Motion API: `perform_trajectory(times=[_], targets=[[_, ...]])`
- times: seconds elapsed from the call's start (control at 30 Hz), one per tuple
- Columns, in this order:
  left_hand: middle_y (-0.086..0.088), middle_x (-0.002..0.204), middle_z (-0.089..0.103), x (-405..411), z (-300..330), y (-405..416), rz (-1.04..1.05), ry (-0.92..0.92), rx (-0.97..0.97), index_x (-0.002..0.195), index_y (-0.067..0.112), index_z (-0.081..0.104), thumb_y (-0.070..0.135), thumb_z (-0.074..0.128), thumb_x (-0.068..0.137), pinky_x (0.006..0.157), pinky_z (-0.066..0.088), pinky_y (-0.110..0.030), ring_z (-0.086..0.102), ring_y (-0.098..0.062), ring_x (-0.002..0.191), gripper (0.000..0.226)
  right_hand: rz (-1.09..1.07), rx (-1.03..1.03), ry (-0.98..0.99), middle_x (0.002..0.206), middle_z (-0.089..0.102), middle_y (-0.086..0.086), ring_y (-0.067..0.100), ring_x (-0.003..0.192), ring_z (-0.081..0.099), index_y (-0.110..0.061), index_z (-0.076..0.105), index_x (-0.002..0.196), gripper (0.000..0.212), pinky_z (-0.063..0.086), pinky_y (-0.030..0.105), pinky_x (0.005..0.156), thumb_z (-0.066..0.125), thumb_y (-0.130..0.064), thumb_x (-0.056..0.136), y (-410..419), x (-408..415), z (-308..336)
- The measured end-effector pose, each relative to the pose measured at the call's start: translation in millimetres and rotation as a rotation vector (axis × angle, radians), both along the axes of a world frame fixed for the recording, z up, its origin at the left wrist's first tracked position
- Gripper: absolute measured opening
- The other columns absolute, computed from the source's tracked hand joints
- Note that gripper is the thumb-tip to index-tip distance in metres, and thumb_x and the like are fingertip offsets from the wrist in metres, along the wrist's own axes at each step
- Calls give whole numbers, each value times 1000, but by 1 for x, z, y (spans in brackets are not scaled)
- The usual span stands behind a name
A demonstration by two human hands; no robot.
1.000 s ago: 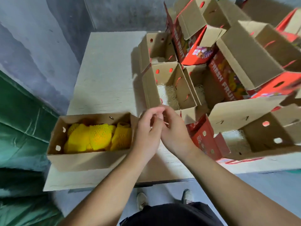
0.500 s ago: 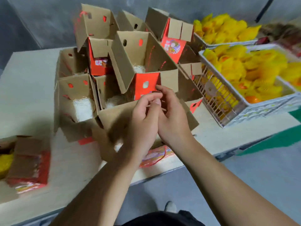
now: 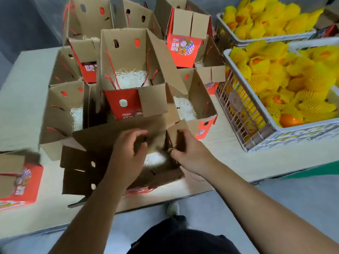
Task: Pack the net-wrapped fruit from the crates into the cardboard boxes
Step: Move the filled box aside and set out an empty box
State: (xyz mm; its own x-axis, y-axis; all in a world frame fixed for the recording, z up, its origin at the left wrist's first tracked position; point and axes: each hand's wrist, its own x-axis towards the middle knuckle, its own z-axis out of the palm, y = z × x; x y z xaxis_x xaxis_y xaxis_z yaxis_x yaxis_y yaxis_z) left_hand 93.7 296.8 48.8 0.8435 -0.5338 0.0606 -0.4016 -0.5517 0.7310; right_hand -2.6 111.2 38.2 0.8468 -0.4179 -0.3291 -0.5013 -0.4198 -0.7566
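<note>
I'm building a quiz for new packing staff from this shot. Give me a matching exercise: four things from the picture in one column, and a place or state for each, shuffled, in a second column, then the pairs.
Things
1. near crate
2. net-wrapped fruit
3. nearest box
4. left hand

Places or states
A. yellow, heaped in the crates
B. at the table's near edge, flaps open, under both hands
C. at the table's right end, beside the boxes
D. fingers curled, over the open box, holding no fruit

Pairs: 1-C, 2-A, 3-B, 4-D
</note>
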Motion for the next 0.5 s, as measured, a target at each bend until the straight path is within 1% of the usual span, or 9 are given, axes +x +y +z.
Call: perform_trajectory(times=[0.07, 0.1, 0.17, 0.23, 0.3, 0.33, 0.4, 0.43, 0.5], targets=[[14, 140, 48, -6, -11, -7, -56, 224, 109, 138, 39, 53, 30, 59, 102, 109, 46, -40, 50, -6, 126, 37, -57, 22, -32, 109, 65, -2, 23, 104, 64, -25, 41, 144, 55, 52, 41, 96, 61, -21, 93, -3, 5, -9], [17, 144, 47, -12, -15, -12, -113, 266, 156, 139, 46, 49, 36, 56, 103, 107, 47, -37, 49, -4, 127, 38, -69, 8, -51, 104, 67, 0, 24, 100, 65, -23, 48, 139, 46, 53, 42, 95, 57, -13, 95, -6, 6, -12], [26, 144, 46, -24, -21, -22, -202, 263, 217, 138, 55, 43, 43, 53, 104, 99, 44, -26, 46, 5, 124, 37, -78, 23, -85, 91, 67, 0, 24, 89, 66, -21, 58, 119, 29, 56, 45, 88, 52, -4, 95, -16, 2, -16], [30, 137, 48, -35, -23, -29, -212, 250, 218, 137, 55, 45, 43, 52, 104, 92, 40, -16, 45, 16, 113, 36, -108, 54, -113, 89, 68, -3, 20, 86, 66, -22, 61, 106, 19, 56, 45, 86, 56, -7, 97, -33, -6, -19], [31, 135, 51, -47, -24, -34, -176, 279, 164, 135, 53, 50, 41, 52, 104, 95, 43, -17, 45, 20, 114, 33, -157, 142, -138, 92, 70, -1, 22, 89, 68, -24, 62, 105, 16, 58, 47, 84, 60, -10, 97, -53, -18, -21], [31, 135, 52, -54, -24, -38, -161, 281, 143, 135, 52, 51, 41, 52, 105, 97, 44, -19, 46, 18, 118, 32, -178, 222, -157, 91, 72, 1, 23, 87, 70, -26, 63, 104, 18, 60, 47, 79, 61, -9, 98, -64, -25, -21], [31, 134, 53, -67, -23, -48, -128, 241, 120, 135, 49, 53, 39, 51, 105, 99, 44, -19, 48, 14, 122, 32, -162, 325, -183, 86, 74, 1, 22, 80, 70, -31, 64, 100, 24, 59, 39, 65, 62, -7, 98, -85, -41, -20], [30, 132, 54, -75, -24, -54, -102, 214, 101, 135, 46, 55, 37, 52, 105, 98, 42, -15, 49, 13, 122, 31, -132, 341, -184, 87, 73, 5, 22, 77, 69, -33, 64, 98, 27, 57, 38, 61, 62, -7, 98, -96, -52, -20], [27, 128, 57, -91, -23, -66, -19, 156, 73, 131, 40, 60, 32, 55, 104, 95, 35, -4, 50, 13, 120, 29, -79, 355, -182, 89, 68, 21, 29, 72, 64, -34, 63, 97, 28, 57, 48, 60, 61, -6, 98, -114, -72, -23]])
